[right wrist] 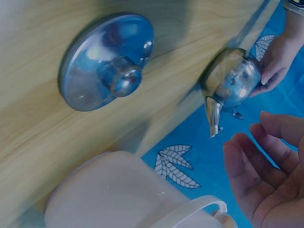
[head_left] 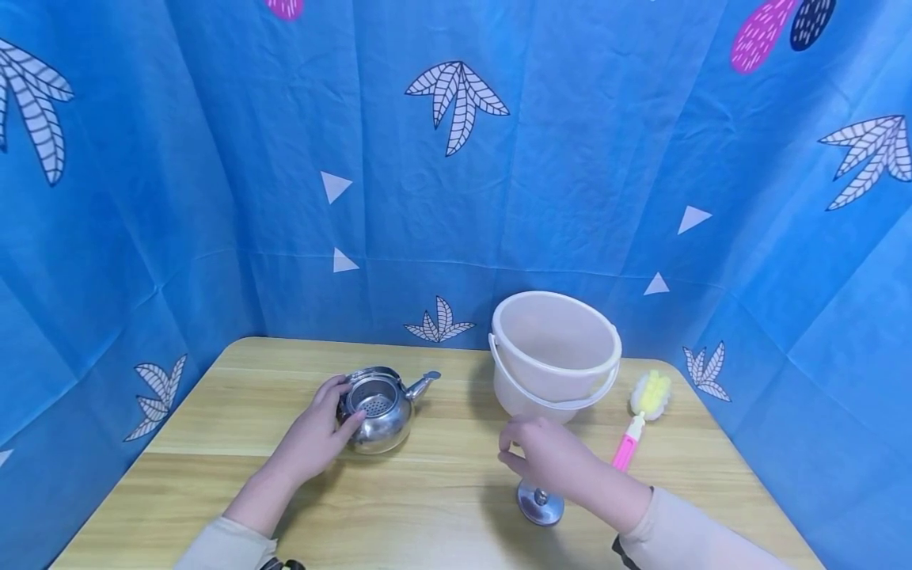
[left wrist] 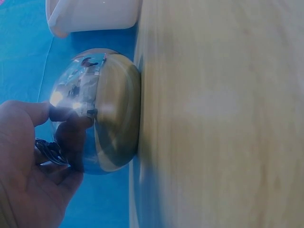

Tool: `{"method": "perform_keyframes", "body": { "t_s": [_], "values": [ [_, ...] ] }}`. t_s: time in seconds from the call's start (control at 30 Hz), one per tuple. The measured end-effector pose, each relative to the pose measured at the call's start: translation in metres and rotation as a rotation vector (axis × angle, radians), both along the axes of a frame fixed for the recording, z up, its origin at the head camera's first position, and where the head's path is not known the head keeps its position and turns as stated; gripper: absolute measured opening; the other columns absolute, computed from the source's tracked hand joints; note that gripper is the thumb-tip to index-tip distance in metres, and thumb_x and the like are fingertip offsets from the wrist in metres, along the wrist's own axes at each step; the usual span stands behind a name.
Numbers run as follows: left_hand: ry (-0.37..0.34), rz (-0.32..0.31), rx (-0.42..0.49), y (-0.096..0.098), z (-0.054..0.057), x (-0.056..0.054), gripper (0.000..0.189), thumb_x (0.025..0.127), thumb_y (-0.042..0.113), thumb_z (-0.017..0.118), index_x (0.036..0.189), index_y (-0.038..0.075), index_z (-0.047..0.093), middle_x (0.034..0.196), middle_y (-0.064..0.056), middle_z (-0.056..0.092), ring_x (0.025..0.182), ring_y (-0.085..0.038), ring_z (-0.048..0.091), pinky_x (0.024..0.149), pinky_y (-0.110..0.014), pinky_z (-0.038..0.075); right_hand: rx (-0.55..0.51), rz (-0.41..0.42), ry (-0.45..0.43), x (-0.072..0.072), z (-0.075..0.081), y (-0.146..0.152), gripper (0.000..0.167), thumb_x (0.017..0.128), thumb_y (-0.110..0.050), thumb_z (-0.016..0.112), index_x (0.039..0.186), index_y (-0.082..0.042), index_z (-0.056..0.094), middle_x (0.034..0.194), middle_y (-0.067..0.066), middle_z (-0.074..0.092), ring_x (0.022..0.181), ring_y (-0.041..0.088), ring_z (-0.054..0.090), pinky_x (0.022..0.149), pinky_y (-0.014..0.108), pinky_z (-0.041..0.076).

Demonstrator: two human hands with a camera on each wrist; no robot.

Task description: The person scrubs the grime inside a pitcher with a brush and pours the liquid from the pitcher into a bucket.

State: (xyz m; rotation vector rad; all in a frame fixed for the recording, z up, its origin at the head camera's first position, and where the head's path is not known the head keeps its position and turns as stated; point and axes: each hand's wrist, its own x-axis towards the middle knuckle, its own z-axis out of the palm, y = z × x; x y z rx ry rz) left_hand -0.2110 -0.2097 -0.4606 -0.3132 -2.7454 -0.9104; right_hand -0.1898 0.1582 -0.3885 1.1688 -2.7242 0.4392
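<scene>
From where I stand, the left hand (head_left: pixel 313 435) grips the pot (head_left: pixel 385 435) by its side, lower middle of the head view, left of centre. Its polished metal looks stiff, fairly light and slippery; the handle (left wrist: pixel 51 152) should hold surer. The right hand (head_left: pixel 549 459), fingers loosely curved around nothing, hovers by the lid (head_left: pixel 536 513), lower right, best pinched at its knob (right wrist: pixel 127 80).

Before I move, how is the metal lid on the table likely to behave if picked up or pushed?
The lid looks like metal, so it is probably stiff. Its shiny surface may be slippery, though the raised knob should offer a grip. Lying knob up, it will likely slide rather than roll when pushed.
</scene>
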Motion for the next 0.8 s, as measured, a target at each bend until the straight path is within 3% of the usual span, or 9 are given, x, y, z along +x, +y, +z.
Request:
{"method": "perform_keyframes", "body": {
  "t_s": [0.2, 0.8],
  "values": [
    [-0.003, 0.000, 0.000, 0.000, 0.001, 0.000, 0.062, 0.102, 0.033, 0.058, 0.145, -0.008, 0.040, 0.158, -0.025, 0.027, 0.133, -0.049, 0.044, 0.111, -0.061, 0.035, -0.007, 0.005, -0.004, -0.001, 0.004, -0.005, 0.008, 0.085, -0.009, 0.077, 0.082, -0.013, 0.071, 0.081, -0.006, 0.064, 0.078, 0.009, 0.063, 0.072, 0.026, 0.057],
    [-0.011, 0.004, 0.003, 0.001, 0.002, 0.002, 0.062, 0.102, 0.034, 0.058, 0.145, -0.008, 0.040, 0.158, -0.025, 0.026, 0.134, -0.049, 0.042, 0.111, -0.061, 0.034, -0.047, 0.007, 0.036, -0.004, 0.009, -0.019, 0.006, 0.086, -0.011, 0.078, 0.088, -0.013, 0.073, 0.084, -0.003, 0.067, 0.080, 0.012, 0.065, 0.072, 0.024, 0.057]
  ]
}}
